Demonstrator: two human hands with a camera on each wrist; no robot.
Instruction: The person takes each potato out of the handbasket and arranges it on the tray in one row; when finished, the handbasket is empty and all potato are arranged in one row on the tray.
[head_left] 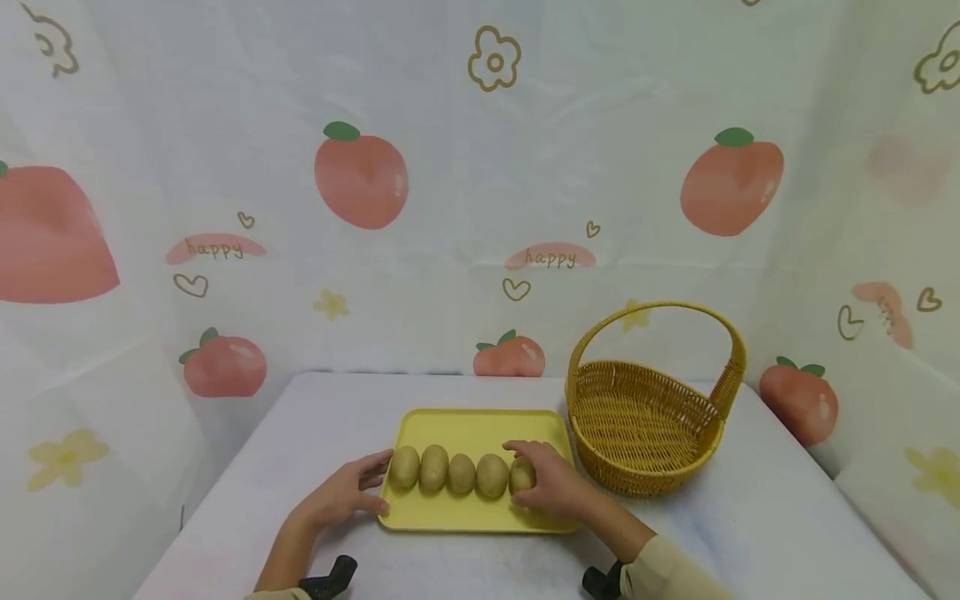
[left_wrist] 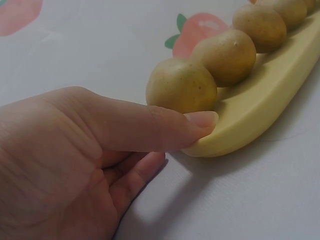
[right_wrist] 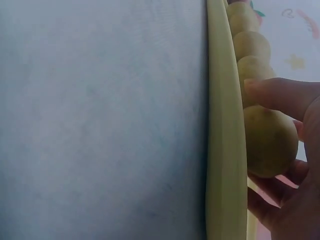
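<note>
Several potatoes stand in a row across a yellow tray point(head_left: 450, 423). My left hand point(head_left: 347, 493) is at the tray's left end; in the left wrist view its thumb point(left_wrist: 187, 127) presses on the tray's rim beside the leftmost potato point(left_wrist: 181, 86), and the other fingers lie outside the edge, partly hidden by the thumb. At the row's right end my right hand point(head_left: 553, 482) holds the last potato point(head_left: 521, 473) between thumb and fingers. In the right wrist view that potato point(right_wrist: 271, 142) sits low over the tray, close against its neighbour.
A woven basket point(head_left: 645, 417) with a tall arched handle stands right of the tray, close to its right edge. Both are on a white-covered table point(head_left: 330, 408). A white curtain point(head_left: 435, 167) with printed fruit hangs behind the table and at its sides.
</note>
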